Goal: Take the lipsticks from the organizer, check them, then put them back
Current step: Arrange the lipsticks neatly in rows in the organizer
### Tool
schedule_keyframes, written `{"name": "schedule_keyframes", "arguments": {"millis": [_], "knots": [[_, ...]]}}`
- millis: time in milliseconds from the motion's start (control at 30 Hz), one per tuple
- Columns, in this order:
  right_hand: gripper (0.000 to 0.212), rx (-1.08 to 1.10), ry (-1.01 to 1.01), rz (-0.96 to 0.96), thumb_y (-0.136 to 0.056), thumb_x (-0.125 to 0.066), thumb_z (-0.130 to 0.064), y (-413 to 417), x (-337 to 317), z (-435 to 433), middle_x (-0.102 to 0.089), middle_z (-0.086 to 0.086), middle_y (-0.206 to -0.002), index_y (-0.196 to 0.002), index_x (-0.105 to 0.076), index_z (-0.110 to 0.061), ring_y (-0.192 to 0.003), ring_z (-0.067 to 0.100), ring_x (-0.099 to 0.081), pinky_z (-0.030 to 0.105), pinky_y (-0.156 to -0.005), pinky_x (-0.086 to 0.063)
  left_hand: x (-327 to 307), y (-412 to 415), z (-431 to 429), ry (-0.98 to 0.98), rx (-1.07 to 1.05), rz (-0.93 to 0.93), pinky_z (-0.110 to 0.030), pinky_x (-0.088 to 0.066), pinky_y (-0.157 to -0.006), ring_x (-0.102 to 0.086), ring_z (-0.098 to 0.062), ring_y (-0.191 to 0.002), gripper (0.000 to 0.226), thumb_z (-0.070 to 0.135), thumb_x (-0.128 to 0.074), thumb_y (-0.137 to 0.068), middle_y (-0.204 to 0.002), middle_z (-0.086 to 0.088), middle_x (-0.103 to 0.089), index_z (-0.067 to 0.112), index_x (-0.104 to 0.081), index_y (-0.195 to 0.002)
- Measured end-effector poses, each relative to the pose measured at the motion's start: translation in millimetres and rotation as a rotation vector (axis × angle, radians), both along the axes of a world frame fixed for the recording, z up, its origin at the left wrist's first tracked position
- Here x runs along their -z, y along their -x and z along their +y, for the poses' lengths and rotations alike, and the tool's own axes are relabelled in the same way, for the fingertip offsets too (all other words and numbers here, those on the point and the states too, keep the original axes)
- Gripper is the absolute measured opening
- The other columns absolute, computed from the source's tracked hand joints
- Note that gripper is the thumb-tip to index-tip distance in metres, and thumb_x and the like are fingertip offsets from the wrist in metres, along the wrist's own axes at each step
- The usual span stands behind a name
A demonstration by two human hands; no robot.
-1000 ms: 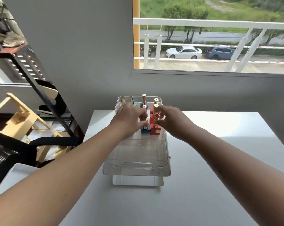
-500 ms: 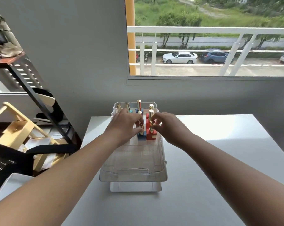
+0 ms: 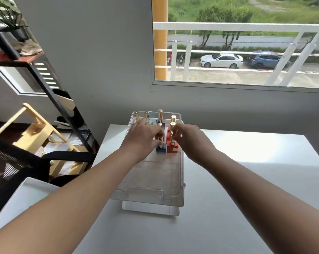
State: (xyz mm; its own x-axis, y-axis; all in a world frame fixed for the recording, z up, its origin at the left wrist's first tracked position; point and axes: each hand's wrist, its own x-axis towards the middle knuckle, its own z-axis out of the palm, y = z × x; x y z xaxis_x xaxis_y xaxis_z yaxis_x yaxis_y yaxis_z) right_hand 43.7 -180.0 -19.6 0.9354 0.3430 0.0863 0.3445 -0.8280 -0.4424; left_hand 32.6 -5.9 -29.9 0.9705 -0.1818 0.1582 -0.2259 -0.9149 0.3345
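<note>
A clear plastic organizer tray (image 3: 151, 191) stands on the white table (image 3: 246, 180). Several gold lipsticks stand upright in coloured block holders at its far end. My left hand (image 3: 142, 138) pinches a gold lipstick (image 3: 161, 139) standing in the near blue block (image 3: 161, 150). My right hand (image 3: 189, 138) pinches another gold lipstick (image 3: 172, 134) standing in the near red block (image 3: 172, 148). More gold lipsticks (image 3: 160, 114) rise behind, in a far blue block, a far red block and a teal block (image 3: 150, 122).
A black metal shelf (image 3: 50, 92) with plants and a yellow wooden stand (image 3: 37, 132) are at the left. A black mesh chair (image 3: 13, 165) and a white surface (image 3: 24, 197) sit at the near left. A window (image 3: 246, 52) fills the wall behind.
Both hands stay on the two front lipsticks in the same pinch. The view has shifted a little; the lipsticks still stand in their blocks.
</note>
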Motion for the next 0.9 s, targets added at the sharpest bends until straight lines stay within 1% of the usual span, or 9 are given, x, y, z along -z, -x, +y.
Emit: {"name": "schedule_keyframes", "arguments": {"millis": [100, 200, 367, 500, 633, 700, 733, 800, 900], "knots": [[0.015, -0.026, -0.005, 0.010, -0.094, -0.055, -0.006, -8, 0, 0, -0.067, 0.014, -0.104, -0.108, -0.062, -0.009, -0.088, 0.033, -0.063, 0.042, -0.076, -0.055, 1, -2, -5, -0.012, -0.051, 0.000, -0.035, -0.038, -0.093, -0.047, -0.025, -0.110, 0.026, 0.030, -0.072, -0.086, -0.109, -0.005, -0.063, 0.028, -0.068, -0.111], [0.014, -0.038, -0.022, 0.003, -0.094, -0.053, -0.005, -15, 3, -1, -0.065, 0.014, -0.102, -0.105, -0.061, -0.007, -0.087, 0.033, -0.062, 0.043, -0.075, -0.053, 3, -5, -8, -0.031, -0.089, -0.015, -0.034, -0.039, -0.091, -0.048, -0.025, -0.108, 0.025, 0.030, -0.070, -0.088, -0.110, -0.004, -0.064, 0.030, -0.067, -0.113], [0.011, -0.040, -0.035, -0.018, -0.095, -0.053, -0.009, -23, 9, 0, -0.063, 0.013, -0.101, -0.105, -0.057, -0.007, -0.086, 0.034, -0.061, 0.043, -0.075, -0.053, 5, -10, -9, -0.018, -0.124, -0.044, -0.031, -0.038, -0.086, -0.049, -0.024, -0.108, 0.023, 0.028, -0.070, -0.088, -0.108, -0.004, -0.064, 0.028, -0.067, -0.111], [0.012, -0.026, -0.024, -0.025, -0.094, -0.055, -0.009, -28, 10, 4, -0.066, 0.014, -0.099, -0.106, -0.055, -0.007, -0.086, 0.034, -0.061, 0.043, -0.075, -0.053, 4, -15, -7, -0.005, -0.081, -0.072, -0.032, -0.039, -0.085, -0.050, -0.024, -0.105, 0.021, 0.024, -0.070, -0.088, -0.102, -0.002, -0.068, 0.022, -0.068, -0.109], [0.010, 0.009, -0.054, -0.026, -0.095, -0.054, -0.013, -31, 7, 8, -0.066, 0.015, -0.097, -0.103, -0.055, -0.006, -0.085, 0.036, -0.061, 0.046, -0.075, -0.053, 2, -22, -2, -0.010, -0.032, -0.077, -0.035, -0.043, -0.086, -0.050, -0.025, -0.104, 0.022, 0.022, -0.071, -0.088, -0.105, -0.002, -0.066, 0.019, -0.070, -0.109], [0.010, 0.024, -0.054, -0.029, -0.095, -0.053, -0.012, -31, 7, 11, -0.065, 0.015, -0.098, -0.103, -0.055, -0.006, -0.085, 0.036, -0.060, 0.047, -0.075, -0.053, 3, -26, 1, -0.020, -0.025, -0.098, -0.035, -0.042, -0.086, -0.049, -0.026, -0.104, 0.024, 0.021, -0.072, -0.086, -0.106, -0.004, -0.060, 0.018, -0.071, -0.110], [0.010, 0.032, -0.055, -0.029, -0.095, -0.053, -0.012, -31, 8, 12, -0.065, 0.015, -0.098, -0.103, -0.055, -0.006, -0.085, 0.036, -0.060, 0.047, -0.075, -0.053, 3, -29, 2, -0.029, -0.020, -0.108, -0.035, -0.041, -0.088, -0.049, -0.026, -0.104, 0.025, 0.021, -0.073, -0.086, -0.107, -0.004, -0.059, 0.019, -0.071, -0.110], [0.009, 0.044, -0.056, -0.033, -0.095, -0.054, -0.010, -32, 8, 13, -0.064, 0.014, -0.099, -0.102, -0.056, -0.006, -0.085, 0.035, -0.060, 0.046, -0.075, -0.052, 4, -34, 4, -0.047, -0.004, -0.116, -0.035, -0.038, -0.093, -0.049, -0.027, -0.106, 0.026, 0.023, -0.073, -0.085, -0.109, -0.003, -0.059, 0.020, -0.071, -0.110], [0.007, 0.051, -0.045, -0.050, -0.094, -0.055, -0.007, -35, 8, 15, -0.063, 0.013, -0.100, -0.100, -0.055, -0.005, -0.085, 0.035, -0.059, 0.045, -0.075, -0.051, 4, -40, 6, -0.057, 0.016, -0.117, -0.037, -0.037, -0.094, -0.049, -0.027, -0.103, 0.025, 0.024, -0.073, -0.085, -0.108, -0.002, -0.059, 0.021, -0.071, -0.110]]}}
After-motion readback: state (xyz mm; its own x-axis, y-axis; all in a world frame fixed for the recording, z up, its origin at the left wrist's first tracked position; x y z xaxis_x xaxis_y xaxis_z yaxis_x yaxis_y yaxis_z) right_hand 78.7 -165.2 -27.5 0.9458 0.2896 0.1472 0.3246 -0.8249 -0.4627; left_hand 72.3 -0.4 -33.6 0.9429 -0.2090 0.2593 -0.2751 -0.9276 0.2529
